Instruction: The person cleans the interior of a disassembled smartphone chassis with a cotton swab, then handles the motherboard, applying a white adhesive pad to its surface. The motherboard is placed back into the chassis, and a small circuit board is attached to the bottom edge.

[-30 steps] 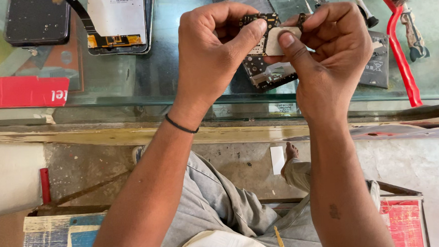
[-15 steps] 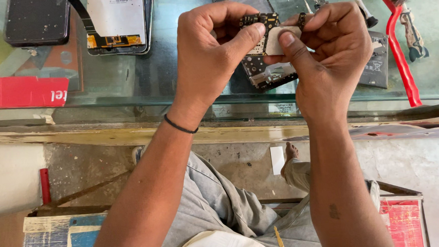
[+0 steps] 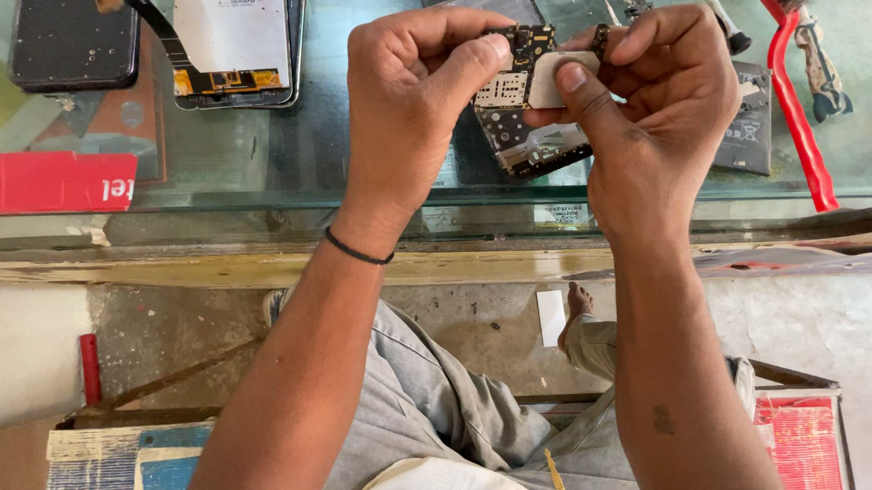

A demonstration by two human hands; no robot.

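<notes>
My left hand (image 3: 414, 107) and my right hand (image 3: 657, 104) meet above a glass counter top (image 3: 252, 155), both gripping a dark phone circuit board (image 3: 521, 121). The left thumb and fingers pinch the board's upper left part. My right thumb presses a small pale metal shield plate (image 3: 552, 78) against the board, and the right fingers curl over its top edge. Much of the board is hidden by the fingers. A thin black band circles my left wrist.
On the glass lie a dark phone (image 3: 72, 40), an opened phone with a white back and a flex cable (image 3: 231, 42), a red card (image 3: 40, 181), a red-handled brush (image 3: 796, 87), pliers (image 3: 824, 66) and a flat dark part (image 3: 748, 129). A wooden counter edge (image 3: 208, 262) runs below.
</notes>
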